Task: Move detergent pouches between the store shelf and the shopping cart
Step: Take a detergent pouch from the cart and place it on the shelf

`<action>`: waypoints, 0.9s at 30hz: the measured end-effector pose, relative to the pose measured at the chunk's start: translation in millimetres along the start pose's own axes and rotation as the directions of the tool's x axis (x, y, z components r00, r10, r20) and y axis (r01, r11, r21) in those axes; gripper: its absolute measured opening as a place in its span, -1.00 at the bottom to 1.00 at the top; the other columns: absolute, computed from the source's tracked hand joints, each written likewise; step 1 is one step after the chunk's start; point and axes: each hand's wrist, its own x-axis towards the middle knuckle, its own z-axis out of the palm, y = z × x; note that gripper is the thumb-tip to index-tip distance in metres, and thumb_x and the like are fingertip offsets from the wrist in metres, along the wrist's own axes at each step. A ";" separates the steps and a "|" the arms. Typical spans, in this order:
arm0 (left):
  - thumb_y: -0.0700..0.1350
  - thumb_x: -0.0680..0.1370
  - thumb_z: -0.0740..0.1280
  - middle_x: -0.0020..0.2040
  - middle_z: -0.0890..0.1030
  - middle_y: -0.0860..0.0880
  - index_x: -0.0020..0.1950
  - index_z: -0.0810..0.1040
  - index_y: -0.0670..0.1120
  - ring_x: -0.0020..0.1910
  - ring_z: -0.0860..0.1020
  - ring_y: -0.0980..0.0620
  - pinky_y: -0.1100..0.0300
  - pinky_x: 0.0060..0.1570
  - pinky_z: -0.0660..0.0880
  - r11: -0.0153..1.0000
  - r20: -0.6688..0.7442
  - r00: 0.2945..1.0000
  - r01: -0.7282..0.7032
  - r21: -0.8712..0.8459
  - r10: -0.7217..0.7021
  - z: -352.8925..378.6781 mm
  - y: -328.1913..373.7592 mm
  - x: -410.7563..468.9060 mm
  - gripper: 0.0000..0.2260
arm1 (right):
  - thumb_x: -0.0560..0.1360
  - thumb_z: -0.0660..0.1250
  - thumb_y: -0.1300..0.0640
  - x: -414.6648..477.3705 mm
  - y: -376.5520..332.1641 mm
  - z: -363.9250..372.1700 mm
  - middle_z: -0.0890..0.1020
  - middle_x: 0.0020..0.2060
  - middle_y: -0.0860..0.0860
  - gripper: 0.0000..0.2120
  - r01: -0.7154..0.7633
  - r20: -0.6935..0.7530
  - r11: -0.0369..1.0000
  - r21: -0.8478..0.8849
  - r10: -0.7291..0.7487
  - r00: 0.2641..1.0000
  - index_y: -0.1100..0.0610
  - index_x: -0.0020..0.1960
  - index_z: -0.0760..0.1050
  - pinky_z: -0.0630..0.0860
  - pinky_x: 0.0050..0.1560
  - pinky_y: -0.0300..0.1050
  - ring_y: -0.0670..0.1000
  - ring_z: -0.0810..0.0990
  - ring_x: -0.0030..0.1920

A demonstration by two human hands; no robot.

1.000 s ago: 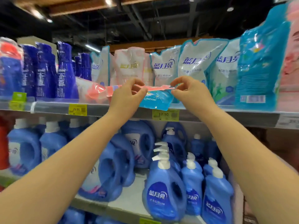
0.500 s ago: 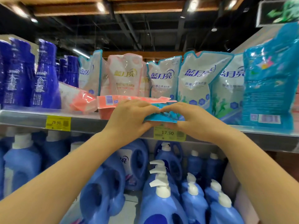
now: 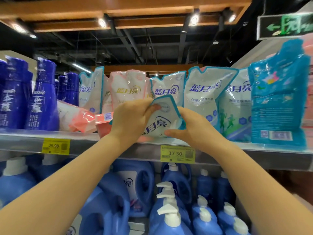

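The standing pouches at 12 o'clock bear the brand 蓝月亮; the held pouch shows 月亮. Dark blue bottles at 9 o'clock read 至尊. The yellow price tag at 8 o'clock reads 29.90, and the second price tag at 6 o'clock reads 17.50. The green exit sign at 2 o'clock shows a left arrow.
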 end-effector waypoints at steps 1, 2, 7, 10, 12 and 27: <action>0.13 0.53 0.12 -0.33 0.64 -0.10 -0.11 0.65 -0.14 -0.40 0.55 -0.09 0.14 -0.44 0.40 1.000 -0.029 0.999 0.012 -0.018 -0.012 -2.7 0.5 4.4 -0.57 | 0.39 0.47 0.04 2.6 0.1 0.8 0.52 0.07 -0.18 -0.50 -0.003 -0.050 1.000 0.012 0.004 0.999 -0.10 0.28 0.41 0.35 0.00 -0.27 -0.14 0.46 0.09; 0.14 0.53 0.11 -0.32 0.64 -0.10 -0.10 0.66 -0.15 -0.39 0.54 -0.08 0.15 -0.44 0.38 1.000 -0.056 0.998 0.014 -0.022 -0.015 -5.8 1.7 9.4 -0.55 | 0.37 0.49 0.05 4.9 0.1 1.4 0.48 0.06 -0.20 -0.45 -0.009 -0.102 1.000 0.028 0.012 0.995 -0.10 0.30 0.37 0.33 -0.05 -0.33 -0.16 0.42 0.07; 0.06 0.56 0.15 -0.35 0.54 0.07 -0.12 0.65 -0.16 -0.46 0.39 0.18 0.49 -0.43 0.28 0.997 -0.158 0.986 -0.059 -0.042 0.052 -23.5 12.8 33.9 -0.63 | 0.29 0.55 0.09 12.4 1.4 4.0 0.44 -0.10 -0.31 -0.42 0.002 -0.227 0.985 0.173 0.038 0.973 -0.18 0.10 0.25 0.34 -0.26 -0.55 -0.29 0.43 -0.11; 0.09 0.56 0.12 -0.32 0.54 0.12 -0.13 0.61 -0.13 -0.42 0.46 0.25 0.49 -0.38 0.33 0.990 -0.156 0.985 -0.088 -0.112 0.070 -31.4 15.3 39.7 -0.62 | 0.25 0.57 0.08 15.9 2.8 2.9 0.49 -0.05 -0.23 -0.35 -0.033 -0.232 0.967 0.254 0.094 0.968 -0.11 0.19 0.29 0.35 -0.22 -0.45 -0.31 0.43 -0.08; 0.10 0.54 0.14 -0.29 0.56 0.14 -0.10 0.62 -0.12 -0.38 0.52 0.28 0.49 -0.37 0.39 0.981 -0.166 0.985 -0.074 -0.181 0.043 -35.6 17.3 40.0 -0.63 | 0.22 0.59 0.08 18.4 3.4 0.2 0.54 -0.06 -0.20 -0.37 -0.055 -0.221 0.957 0.285 0.121 0.968 -0.09 0.17 0.34 0.46 -0.13 -0.29 -0.21 0.49 -0.05; 0.21 0.41 0.29 0.14 0.57 -0.04 0.27 0.41 -0.05 0.06 0.49 0.06 0.18 0.01 0.41 0.998 -0.212 0.976 0.058 0.023 -0.051 -48.8 19.3 10.2 -0.48 | 0.32 0.52 0.18 13.2 -4.1 9.0 0.59 -0.28 -0.09 -0.78 -0.025 -0.387 0.906 0.423 0.205 0.899 0.02 -0.14 0.52 0.48 -0.20 -0.18 -0.04 0.53 -0.23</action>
